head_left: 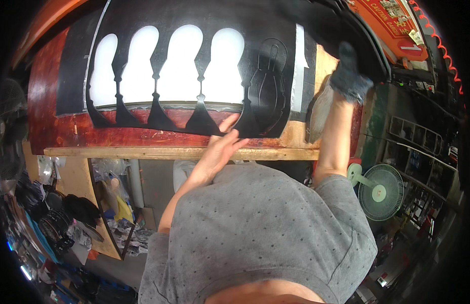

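Note:
A black sheet (127,117) with a row of several sole-shaped cut-outs lies on the bench, its near edge hanging over red wood. White cutting board (183,66) shows through the holes. At the sheet's right end is another sole-shaped outline (268,83) in black, with finer lines inside it. My left hand (222,149) pinches the sheet's near edge, fingertips visible through a cut-out. My right hand (351,85), in a dark glove, is raised at the right beside a black machine head (341,25). Its fingers look closed around an upright dark grip-like shape, which I cannot make out.
A pale block-like piece (321,114) stands on the bench's right end. Wooden edging (169,153) runs along the front. A green fan (379,192) stands at the right, below a red coiled hose (440,43). Clutter and a board (101,238) are at the lower left.

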`<action>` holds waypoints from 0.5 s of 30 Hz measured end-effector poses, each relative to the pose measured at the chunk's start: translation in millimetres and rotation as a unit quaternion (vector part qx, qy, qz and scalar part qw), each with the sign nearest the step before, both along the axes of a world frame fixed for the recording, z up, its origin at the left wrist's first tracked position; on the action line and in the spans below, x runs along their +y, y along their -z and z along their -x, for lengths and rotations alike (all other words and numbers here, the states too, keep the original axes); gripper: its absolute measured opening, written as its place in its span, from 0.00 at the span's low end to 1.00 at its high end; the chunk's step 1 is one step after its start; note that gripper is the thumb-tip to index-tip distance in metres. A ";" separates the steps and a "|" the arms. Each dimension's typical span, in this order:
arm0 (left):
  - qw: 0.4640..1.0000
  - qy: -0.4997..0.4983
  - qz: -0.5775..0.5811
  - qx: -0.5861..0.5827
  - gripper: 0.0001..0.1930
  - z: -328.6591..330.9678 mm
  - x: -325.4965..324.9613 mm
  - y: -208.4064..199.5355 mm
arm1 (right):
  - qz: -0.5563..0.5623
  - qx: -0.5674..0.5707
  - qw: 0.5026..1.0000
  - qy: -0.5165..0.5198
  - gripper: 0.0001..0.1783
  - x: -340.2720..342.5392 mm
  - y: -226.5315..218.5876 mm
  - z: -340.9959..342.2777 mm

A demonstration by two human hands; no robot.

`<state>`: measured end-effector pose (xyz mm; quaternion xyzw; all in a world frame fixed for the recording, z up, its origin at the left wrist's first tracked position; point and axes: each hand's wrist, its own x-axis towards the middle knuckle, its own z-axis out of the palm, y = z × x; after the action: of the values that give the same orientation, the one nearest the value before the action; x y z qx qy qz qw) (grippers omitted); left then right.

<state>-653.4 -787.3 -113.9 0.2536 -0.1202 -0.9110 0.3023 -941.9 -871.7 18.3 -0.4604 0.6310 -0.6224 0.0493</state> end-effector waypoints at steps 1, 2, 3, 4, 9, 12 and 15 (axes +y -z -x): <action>1.000 0.022 0.013 0.011 0.21 6.5 3.5 3.9 | -0.017 0.081 0.995 -0.053 0.27 11.3 1.3 6.3; 0.998 0.045 0.027 0.024 0.21 14.8 3.2 9.3 | -0.048 0.140 0.978 -0.150 0.28 20.8 8.9 7.1; 0.995 0.064 0.055 0.059 0.21 21.8 1.9 14.2 | -0.109 0.196 0.940 -0.255 0.28 29.6 20.8 4.3; 0.994 0.061 0.034 0.080 0.20 26.6 -1.0 18.7 | -0.200 0.327 0.868 -0.315 0.29 42.0 34.6 0.1; 0.992 0.027 -0.009 0.126 0.24 35.8 -14.8 16.0 | -0.173 0.330 0.839 -0.396 0.36 72.8 76.0 -18.7; 0.971 -0.006 -0.018 0.239 0.33 43.2 -22.5 -2.0 | -0.235 0.313 0.831 -0.395 0.45 66.0 57.2 -14.8; 0.923 -0.059 -0.080 0.371 0.35 51.2 -34.8 -13.9 | -0.291 0.204 0.832 -0.426 0.52 57.0 38.4 -16.8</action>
<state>-704.5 -822.1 -100.0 -0.0726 0.0886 -0.9270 0.3570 -925.1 -814.6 -20.1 -0.7645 0.5204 -0.2192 0.3111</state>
